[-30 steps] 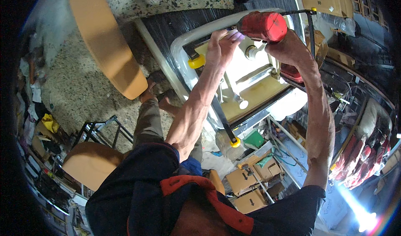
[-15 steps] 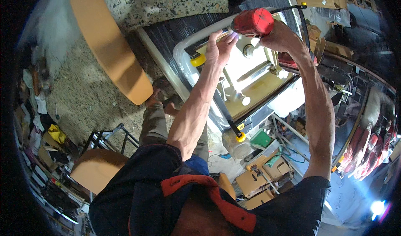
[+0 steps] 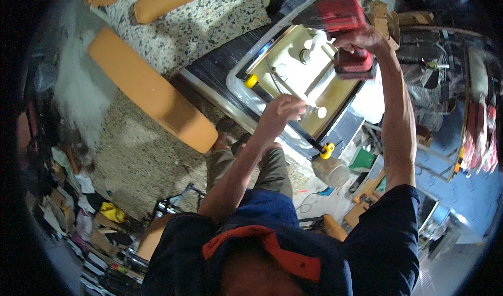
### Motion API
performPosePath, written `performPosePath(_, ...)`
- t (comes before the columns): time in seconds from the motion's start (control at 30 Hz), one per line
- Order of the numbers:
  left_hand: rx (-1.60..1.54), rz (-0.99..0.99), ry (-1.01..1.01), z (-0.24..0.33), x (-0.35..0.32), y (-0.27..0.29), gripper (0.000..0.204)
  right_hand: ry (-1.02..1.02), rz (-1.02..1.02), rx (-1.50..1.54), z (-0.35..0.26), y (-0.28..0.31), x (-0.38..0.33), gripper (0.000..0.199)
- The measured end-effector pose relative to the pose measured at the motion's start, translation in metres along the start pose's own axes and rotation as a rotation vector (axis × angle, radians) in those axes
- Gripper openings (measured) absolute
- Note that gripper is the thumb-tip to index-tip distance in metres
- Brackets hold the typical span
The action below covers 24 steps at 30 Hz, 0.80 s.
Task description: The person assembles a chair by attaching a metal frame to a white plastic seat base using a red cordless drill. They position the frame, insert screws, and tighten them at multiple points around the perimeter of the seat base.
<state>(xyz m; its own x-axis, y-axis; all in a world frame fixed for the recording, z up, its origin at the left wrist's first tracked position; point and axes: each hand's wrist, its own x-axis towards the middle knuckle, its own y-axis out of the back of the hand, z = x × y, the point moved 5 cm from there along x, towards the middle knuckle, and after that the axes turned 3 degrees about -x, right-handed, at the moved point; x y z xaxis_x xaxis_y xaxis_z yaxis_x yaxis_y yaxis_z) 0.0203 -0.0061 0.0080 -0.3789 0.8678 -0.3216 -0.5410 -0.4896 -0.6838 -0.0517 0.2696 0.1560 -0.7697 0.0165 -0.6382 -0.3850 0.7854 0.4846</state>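
We grip a red drill (image 3: 343,15) in our right hand (image 3: 364,40), the fingers wrapped round its handle and its battery end hanging below the hand. The drill is above the far right part of a brightly lit basin (image 3: 234,89), its dark nose turned to the left and blurred. We hold our left hand (image 3: 283,111) over the near edge of the basin with its fingers bent; whether it pinches anything small or is free, we cannot tell. Just right of its fingertips we see a white knob (image 3: 321,112) in the basin. A black clamp (image 3: 313,143) with yellow ends runs along the near edge, partly behind our left hand. The basin sits in a black top (image 3: 220,60), and a clear jar (image 3: 331,171) is just below the clamp's right end. To our left is a long tan board (image 3: 154,91); beyond it a shorter tan piece (image 3: 175,0) lies on a speckled slab (image 3: 209,31).
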Motion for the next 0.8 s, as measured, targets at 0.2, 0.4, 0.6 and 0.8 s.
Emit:
performPosePath(0.2, 0.448, -0.138, 0.355, -0.048, -0.086, 0.053, 0.031, -0.107, 0.706, 0.317, 0.086, -0.068, -0.186, 0.013)
performPosePath(0.4, 1.074, -0.409, 0.611, -0.097, -0.144, 0.063, 0.029, -0.360, 1.421, 0.878, 0.200, -0.282, -0.401, 0.011)
performPosePath(0.6, 1.050, -0.884, 0.705, -0.173, -0.151, -0.067, 0.031, -0.329, 1.478, 1.436, 0.187, -0.495, -0.498, 0.018)
performPosePath(0.8, 1.187, -0.703, 0.260, -0.325, -0.078, -0.250, 0.025, -0.569, 1.815, 1.634, 0.174, -0.643, -0.527, 0.024)
